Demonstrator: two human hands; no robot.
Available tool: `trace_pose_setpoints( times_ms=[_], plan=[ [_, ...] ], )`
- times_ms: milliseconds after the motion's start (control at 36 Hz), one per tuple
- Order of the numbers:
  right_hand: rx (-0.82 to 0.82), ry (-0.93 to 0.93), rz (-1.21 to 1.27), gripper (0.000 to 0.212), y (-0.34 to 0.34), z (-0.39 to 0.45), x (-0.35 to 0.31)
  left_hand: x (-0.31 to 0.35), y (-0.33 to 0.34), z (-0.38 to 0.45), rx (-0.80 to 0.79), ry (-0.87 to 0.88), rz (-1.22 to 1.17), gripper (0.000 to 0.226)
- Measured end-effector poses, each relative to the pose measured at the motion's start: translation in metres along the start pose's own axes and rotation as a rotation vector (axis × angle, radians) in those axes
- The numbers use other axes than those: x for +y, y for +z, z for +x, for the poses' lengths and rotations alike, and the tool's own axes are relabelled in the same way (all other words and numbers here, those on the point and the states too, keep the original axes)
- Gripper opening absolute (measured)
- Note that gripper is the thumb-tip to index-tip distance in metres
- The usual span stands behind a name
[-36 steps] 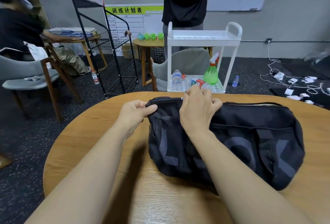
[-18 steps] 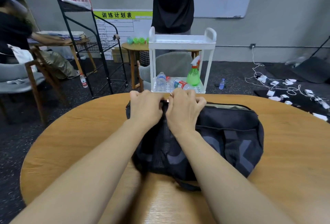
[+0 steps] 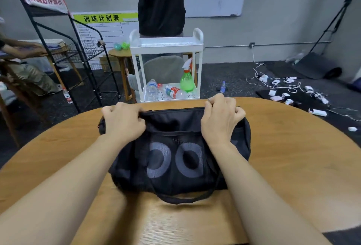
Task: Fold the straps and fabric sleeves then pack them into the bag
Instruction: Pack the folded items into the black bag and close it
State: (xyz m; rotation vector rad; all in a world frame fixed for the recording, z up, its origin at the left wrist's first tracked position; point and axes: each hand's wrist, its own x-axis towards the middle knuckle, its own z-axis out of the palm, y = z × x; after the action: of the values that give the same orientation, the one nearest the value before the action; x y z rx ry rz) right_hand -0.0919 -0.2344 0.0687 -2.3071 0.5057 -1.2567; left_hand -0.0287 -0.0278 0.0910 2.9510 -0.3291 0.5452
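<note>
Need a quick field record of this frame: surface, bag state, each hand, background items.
surface: round wooden table
bag: black bag lying on the table, top looks zipped along the stretch between the hands, carry strap looped toward the camera
left hand: left hand grips the bag's top edge near its left end
right hand: right hand grips the top edge near the right end
straps and sleeves: none visible outside the bag
background: white cart with a green spray bottle

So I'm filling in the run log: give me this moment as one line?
stage: closing bag | left hand: grips bag top edge | right hand: pinches zipper end | bag: black, on wooden table | straps, sleeves: not visible
</note>
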Motion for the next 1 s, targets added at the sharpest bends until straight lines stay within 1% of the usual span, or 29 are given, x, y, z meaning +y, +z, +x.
trace_pose_setpoints(
  times_ms=[56,83,111,139,222,250,306,417,472,583,667,694,722,750,778,833,861,917,1000],
  plan=[
    [0.025,-0.026,0.017,0.002,0.002,-0.001,0.002,0.022,0.001,-0.002,-0.027,0.134,-0.153,0.049],
    [0.038,-0.040,0.023,0.004,0.002,-0.001,0.002,0.032,0.001,-0.003,-0.040,0.203,-0.229,0.052],
    [0.048,-0.050,0.027,0.005,0.002,-0.001,0.002,0.042,0.003,-0.004,-0.044,0.258,-0.271,0.049],
    [0.057,-0.059,0.027,0.005,0.002,0.000,0.002,0.050,0.004,-0.003,-0.041,0.285,-0.285,0.040],
    [0.071,-0.082,0.026,0.006,-0.001,0.003,0.005,0.057,0.010,0.000,-0.019,0.248,-0.292,0.016],
    [0.067,-0.086,0.023,0.006,-0.003,0.005,0.007,0.057,0.011,0.001,-0.017,0.232,-0.308,0.012],
    [0.047,-0.067,0.014,0.005,-0.007,0.011,0.015,0.055,0.013,0.003,-0.010,0.218,-0.331,0.011],
    [0.029,0.143,0.010,0.006,-0.020,0.030,0.043,0.049,0.018,0.008,0.017,0.178,-0.411,0.010],
    [0.005,0.192,0.017,0.010,-0.023,0.036,0.056,0.047,0.019,0.008,0.007,0.184,-0.449,0.010],
    [-0.067,0.172,0.009,0.011,-0.025,0.040,0.067,0.049,0.021,0.009,-0.004,0.188,-0.475,0.009],
    [-0.132,0.156,-0.027,0.006,-0.028,0.042,0.066,0.048,0.022,0.012,-0.025,0.188,-0.499,0.006],
    [-0.150,0.147,-0.059,0.013,-0.030,0.042,0.065,0.046,0.023,0.012,-0.036,0.193,-0.510,0.003],
    [-0.166,0.128,-0.098,0.027,-0.031,0.041,0.063,0.043,0.022,0.012,-0.045,0.197,-0.522,0.008],
    [-0.166,0.084,-0.135,0.039,-0.033,0.040,0.061,0.040,0.021,0.012,-0.060,0.200,-0.531,0.018],
    [-0.152,0.009,-0.156,0.047,-0.035,0.038,0.059,0.036,0.019,0.012,-0.071,0.202,-0.539,0.027],
    [-0.176,-0.183,-0.151,0.051,-0.037,0.035,0.054,0.023,0.016,0.012,-0.061,0.200,-0.555,0.038],
    [-0.231,-0.269,-0.137,0.051,-0.037,0.035,0.051,0.015,0.014,0.012,-0.048,0.191,-0.568,0.040],
    [-0.390,-0.357,-0.122,0.054,-0.034,0.035,0.045,-0.002,0.011,0.011,-0.034,0.172,-0.590,0.042],
    [-0.570,-0.355,-0.166,0.060,-0.025,0.036,0.044,-0.023,0.011,0.009,-0.067,0.126,-0.581,0.045]
  ],
)
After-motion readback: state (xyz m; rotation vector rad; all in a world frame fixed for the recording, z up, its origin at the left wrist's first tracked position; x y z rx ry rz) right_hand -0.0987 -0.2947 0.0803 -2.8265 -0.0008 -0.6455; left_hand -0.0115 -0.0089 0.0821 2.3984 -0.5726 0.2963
